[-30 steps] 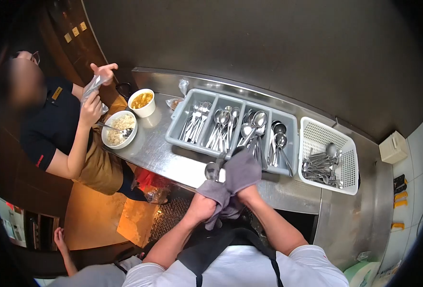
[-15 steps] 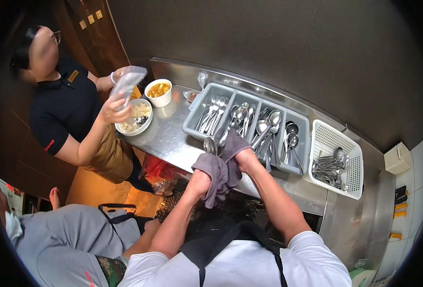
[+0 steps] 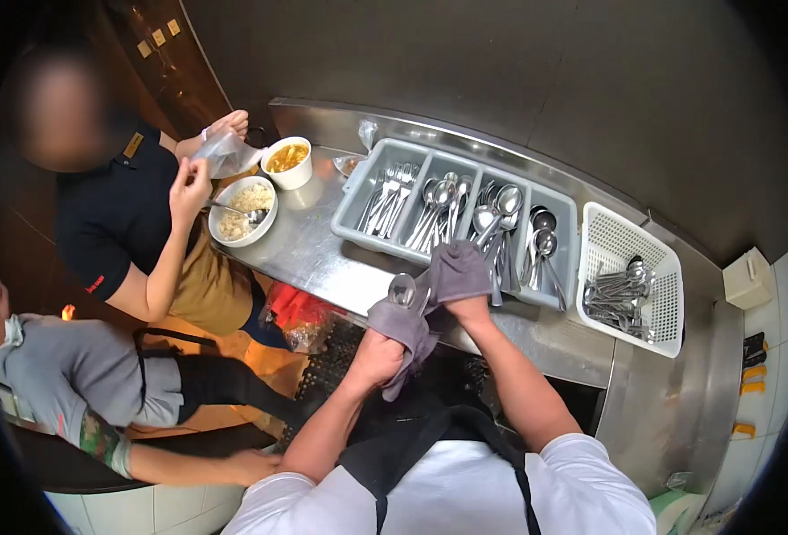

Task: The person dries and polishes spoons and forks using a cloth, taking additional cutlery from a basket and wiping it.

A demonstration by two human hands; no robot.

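Observation:
My left hand [image 3: 378, 358] is closed around a spoon [image 3: 402, 291] through one end of a purple-grey cloth [image 3: 405, 328]. The spoon's bowl stands up out of the cloth, and its handle is hidden in the folds. Another part of the cloth covers the fingers of my right hand [image 3: 468, 308], which grips it just in front of the grey cutlery tray [image 3: 372, 239]. In the tray's compartments lie forks [image 3: 392, 201], spoons [image 3: 436, 212] and larger spoons [image 3: 498, 214].
A white perforated basket [image 3: 675, 308] with cutlery stands right of the tray on the steel counter [image 3: 323, 227]. At the left are a bowl of rice [image 3: 269, 227] and a soup tub [image 3: 296, 176], beside a person [image 3: 109, 214] holding a plastic bag [image 3: 225, 153]. Another person [image 3: 91, 366] is behind my left arm.
My right hand, in the cloth, has moved slightly right, apart from the left. The person at the counter has lowered the plastic bag. The person in grey has shifted left, an arm now stretched toward me.

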